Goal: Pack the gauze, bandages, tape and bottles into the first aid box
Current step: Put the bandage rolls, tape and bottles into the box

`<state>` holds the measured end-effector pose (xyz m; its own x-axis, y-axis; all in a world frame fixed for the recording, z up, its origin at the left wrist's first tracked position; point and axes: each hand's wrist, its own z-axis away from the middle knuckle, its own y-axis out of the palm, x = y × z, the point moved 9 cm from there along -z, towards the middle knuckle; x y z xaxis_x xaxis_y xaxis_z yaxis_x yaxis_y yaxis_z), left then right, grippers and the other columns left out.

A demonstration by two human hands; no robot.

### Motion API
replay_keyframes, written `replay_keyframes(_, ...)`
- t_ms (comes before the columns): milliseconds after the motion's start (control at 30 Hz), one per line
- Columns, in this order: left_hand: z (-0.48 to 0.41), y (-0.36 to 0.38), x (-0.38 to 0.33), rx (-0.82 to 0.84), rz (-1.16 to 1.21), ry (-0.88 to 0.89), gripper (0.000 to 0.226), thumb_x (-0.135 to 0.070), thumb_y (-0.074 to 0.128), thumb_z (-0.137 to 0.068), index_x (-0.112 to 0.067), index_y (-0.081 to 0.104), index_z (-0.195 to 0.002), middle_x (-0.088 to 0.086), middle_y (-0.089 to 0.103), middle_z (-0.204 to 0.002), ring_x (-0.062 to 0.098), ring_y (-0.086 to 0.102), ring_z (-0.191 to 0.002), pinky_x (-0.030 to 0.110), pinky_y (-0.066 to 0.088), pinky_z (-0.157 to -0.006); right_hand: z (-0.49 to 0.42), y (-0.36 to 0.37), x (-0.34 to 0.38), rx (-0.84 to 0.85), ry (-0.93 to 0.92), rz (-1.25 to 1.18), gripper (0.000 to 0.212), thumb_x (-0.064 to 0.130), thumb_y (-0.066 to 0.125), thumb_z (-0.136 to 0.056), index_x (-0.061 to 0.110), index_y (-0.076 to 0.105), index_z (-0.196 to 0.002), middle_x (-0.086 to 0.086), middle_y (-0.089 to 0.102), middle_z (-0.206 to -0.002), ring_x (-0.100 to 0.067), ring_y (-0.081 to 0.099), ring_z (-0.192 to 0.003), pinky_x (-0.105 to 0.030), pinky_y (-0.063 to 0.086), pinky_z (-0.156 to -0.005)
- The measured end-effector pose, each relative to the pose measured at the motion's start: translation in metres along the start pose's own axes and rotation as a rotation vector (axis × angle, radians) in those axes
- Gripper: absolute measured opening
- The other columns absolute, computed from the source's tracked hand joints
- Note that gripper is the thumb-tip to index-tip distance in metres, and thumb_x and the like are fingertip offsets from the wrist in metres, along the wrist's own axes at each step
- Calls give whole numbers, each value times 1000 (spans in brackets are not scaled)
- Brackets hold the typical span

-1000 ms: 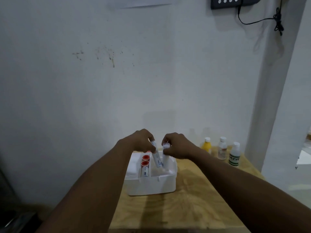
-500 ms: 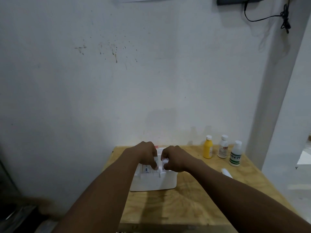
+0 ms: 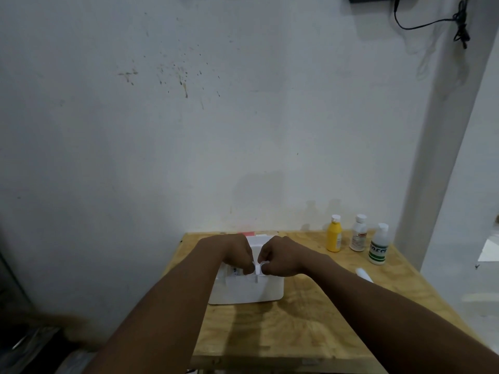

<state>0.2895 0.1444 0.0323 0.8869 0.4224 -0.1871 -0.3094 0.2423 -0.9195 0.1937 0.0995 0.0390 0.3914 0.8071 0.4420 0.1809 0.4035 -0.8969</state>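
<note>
A white first aid box [image 3: 251,291] stands open on the wooden table [image 3: 310,325]. Both my hands are over its top. My left hand [image 3: 235,255] pinches a small white labelled tube down inside the box. My right hand [image 3: 283,259] pinches a second white tube [image 3: 258,268] beside it, just above the box's front wall. Their lower ends are hidden in the box. A yellow bottle [image 3: 334,234], a white labelled bottle [image 3: 359,234] and a clear bottle with a green label [image 3: 378,245] stand at the table's back right.
A small white object [image 3: 363,273] lies on the table right of my right forearm. The box's lid [image 3: 253,234] shows behind my hands near the wall. The wall is close behind the table; a white pillar [image 3: 442,157] rises at the right.
Both hands have lowered the two tubes from above the box down into it. The red-capped items seen in the box earlier are now hidden by my hands.
</note>
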Motion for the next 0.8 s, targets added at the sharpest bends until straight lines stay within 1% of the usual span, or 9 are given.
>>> replay_keyframes(100, 0, 0, -1, 4, 10, -5, 38, -31, 72, -79, -21, 77, -115, -1, 72, -117, 19, 66, -105, 38, 56, -95, 1, -1, 0, 18, 0, -9, 33, 22, 65, -82, 10, 75, -111, -4, 74, -113, -18, 67, -96, -29, 57, -82)
replay_keyframes(200, 1, -1, -1, 2, 12, -4, 38, -31, 71, -79, -21, 77, -114, -2, 72, -118, 20, 66, -105, 41, 56, -97, 3, -2, -2, 18, 2, -11, 33, 22, 65, -82, 10, 75, -112, -4, 74, -114, -15, 65, -93, -26, 55, -81)
replay_keyframes(367, 0, -4, 1, -22, 41, -9, 37, -29, 74, -80, -21, 77, -115, -2, 70, -121, 21, 64, -109, 41, 54, -99, 2, -4, -3, -16, 0, -24, 30, 18, 67, -85, 9, 74, -113, -5, 73, -115, -15, 65, -93, -24, 51, -78)
replay_keyframes(467, -1, -4, 3, -29, 57, -3, 36, -27, 76, -80, -21, 77, -116, -2, 70, -123, 20, 63, -110, 39, 53, -100, 0, -5, -3, -44, 3, -50, 31, 17, 71, -84, 9, 73, -114, -5, 72, -116, -16, 66, -97, -27, 54, -84)
replay_keyframes(533, 0, -6, 2, -41, 64, 10, 35, -25, 77, -81, -20, 77, -116, -2, 70, -122, 19, 62, -108, 35, 52, -95, -1, -7, -2, -66, 6, -59, 33, 15, 74, -82, 9, 72, -115, -5, 72, -114, -14, 64, -91, -26, 54, -83)
replay_keyframes(600, -1, -7, 0, -49, 73, 25, 35, -23, 78, -82, -19, 77, -117, -1, 70, -121, 17, 61, -102, 31, 50, -88, -1, -9, -1, -92, 6, -70, 33, 11, 76, -80, 8, 73, -113, -6, 73, -110, -13, 63, -85, -25, 53, -80)
replay_keyframes(700, -1, -7, 0, -53, 83, 39, 34, -22, 79, -82, -20, 77, -115, -2, 70, -117, 17, 60, -99, 29, 47, -83, -1, -11, 0, -100, 9, -74, 34, 11, 79, -77, 9, 73, -110, -6, 73, -107, -15, 64, -84, -30, 56, -83)
replay_keyframes(800, -2, -8, 0, -49, 98, 50, 32, -21, 80, -80, -22, 79, -111, -5, 68, -106, 17, 62, -99, 28, 48, -80, 0, -9, 0, -85, 17, -80, 34, 13, 78, -77, 10, 72, -111, -5, 72, -108, -16, 63, -85, -32, 57, -84)
